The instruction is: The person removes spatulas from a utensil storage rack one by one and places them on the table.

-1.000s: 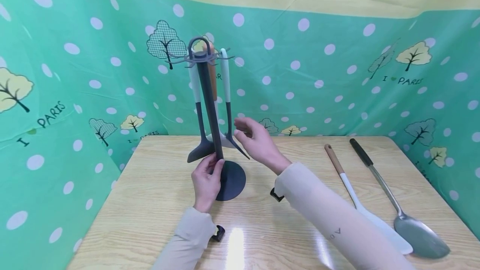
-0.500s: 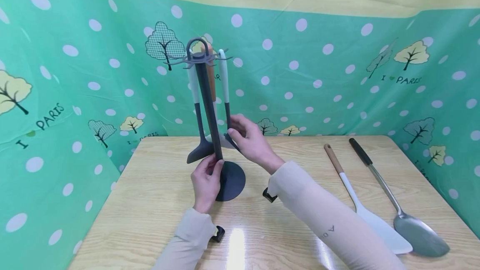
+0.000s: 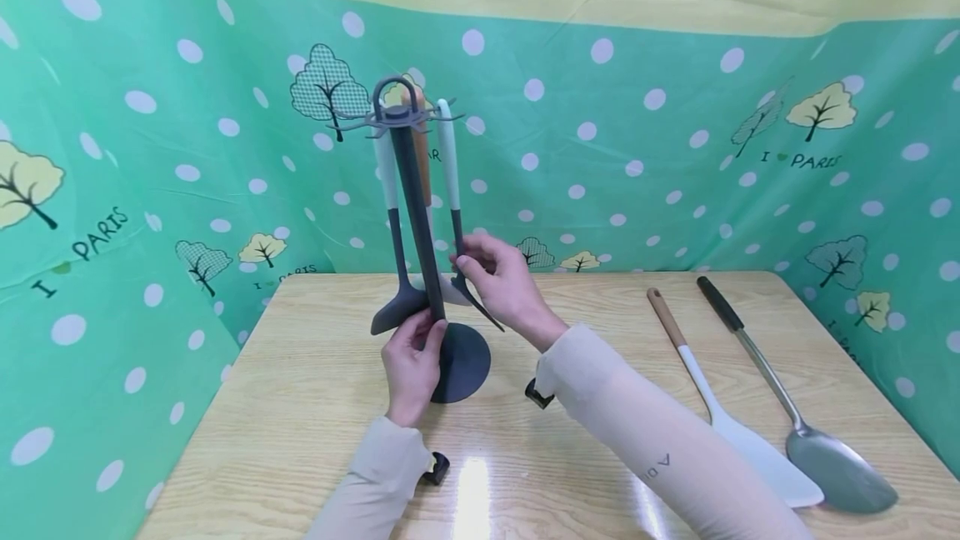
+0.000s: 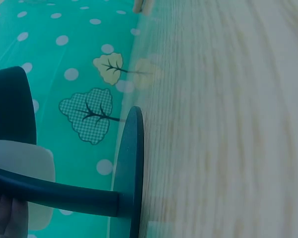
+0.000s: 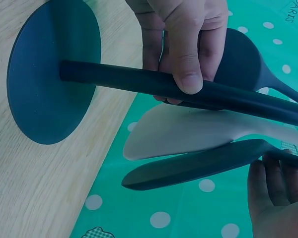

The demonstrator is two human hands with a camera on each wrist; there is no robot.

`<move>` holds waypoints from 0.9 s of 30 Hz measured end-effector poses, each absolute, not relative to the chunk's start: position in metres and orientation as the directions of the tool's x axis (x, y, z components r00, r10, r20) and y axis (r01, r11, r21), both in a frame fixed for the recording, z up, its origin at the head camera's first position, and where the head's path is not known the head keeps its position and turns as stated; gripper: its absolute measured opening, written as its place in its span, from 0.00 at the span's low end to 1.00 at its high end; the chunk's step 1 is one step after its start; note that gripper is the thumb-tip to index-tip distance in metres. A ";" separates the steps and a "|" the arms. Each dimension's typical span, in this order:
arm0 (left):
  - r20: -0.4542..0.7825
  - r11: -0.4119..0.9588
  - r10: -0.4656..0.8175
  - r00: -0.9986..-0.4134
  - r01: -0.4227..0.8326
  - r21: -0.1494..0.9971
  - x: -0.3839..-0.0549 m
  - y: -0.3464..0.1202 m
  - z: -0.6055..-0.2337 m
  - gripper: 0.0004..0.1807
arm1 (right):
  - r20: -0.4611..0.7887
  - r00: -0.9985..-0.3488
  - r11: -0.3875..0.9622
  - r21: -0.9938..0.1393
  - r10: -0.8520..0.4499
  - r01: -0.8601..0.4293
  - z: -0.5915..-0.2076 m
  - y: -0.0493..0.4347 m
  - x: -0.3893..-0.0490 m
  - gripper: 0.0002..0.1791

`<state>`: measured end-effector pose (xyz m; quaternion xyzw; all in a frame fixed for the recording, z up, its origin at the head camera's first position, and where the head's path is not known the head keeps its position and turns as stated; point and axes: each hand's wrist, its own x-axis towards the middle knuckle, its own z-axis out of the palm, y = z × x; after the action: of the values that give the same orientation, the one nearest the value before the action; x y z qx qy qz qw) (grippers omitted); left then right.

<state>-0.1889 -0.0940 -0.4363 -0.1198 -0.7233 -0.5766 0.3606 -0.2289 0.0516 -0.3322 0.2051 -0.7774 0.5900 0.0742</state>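
A dark utensil rack (image 3: pixel 420 215) stands upright on its round base, ringed with hooks at the top. My left hand (image 3: pixel 412 365) grips its pole low down, thumb in front. On the rack's right side hangs a black spatula (image 3: pixel 459 227) with a mint handle, whose neck my right hand (image 3: pixel 510 286) holds between thumb and fingers. Another dark-headed utensil (image 3: pixel 401 307) with a mint handle hangs on the left. Between them, partly behind the pole, is a pale spatula (image 5: pixel 184 131) with a brown handle. The right wrist view shows the hanging heads side by side.
To the right on the wooden table (image 3: pixel 300 440) lie a white spatula (image 3: pixel 757 448) with a brown handle and a metal wok turner (image 3: pixel 840 469) with a black grip. A green dotted curtain (image 3: pixel 600 157) stands behind the table and at both sides.
My right hand has moved left onto the neck of the black spatula, whose tip now sits slightly lower and farther right. The left-hand utensil hangs a little lower. My left hand stays on the pole.
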 end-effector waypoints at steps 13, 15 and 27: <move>0.650 0.298 -0.244 -0.719 0.582 0.756 -0.188 -0.093 -0.435 0.09 | 0.358 -0.901 0.239 -0.879 -0.244 -0.413 -0.331 0.058 -0.221 0.08; 0.649 0.296 -0.247 -0.720 0.581 0.758 -0.188 -0.093 -0.435 0.09 | 0.353 -0.901 0.237 -0.880 -0.252 -0.411 -0.330 0.059 -0.219 0.08; 0.646 0.302 -0.253 -0.720 0.576 0.760 -0.188 -0.094 -0.434 0.10 | 0.326 -0.900 0.195 -0.900 -0.288 -0.389 -0.328 0.063 -0.208 0.10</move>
<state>-0.1879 -0.0937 -0.4344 -0.1116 -0.7234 -0.5801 0.3573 -0.2082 0.0631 -0.3284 0.2191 -0.7718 0.5954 0.0424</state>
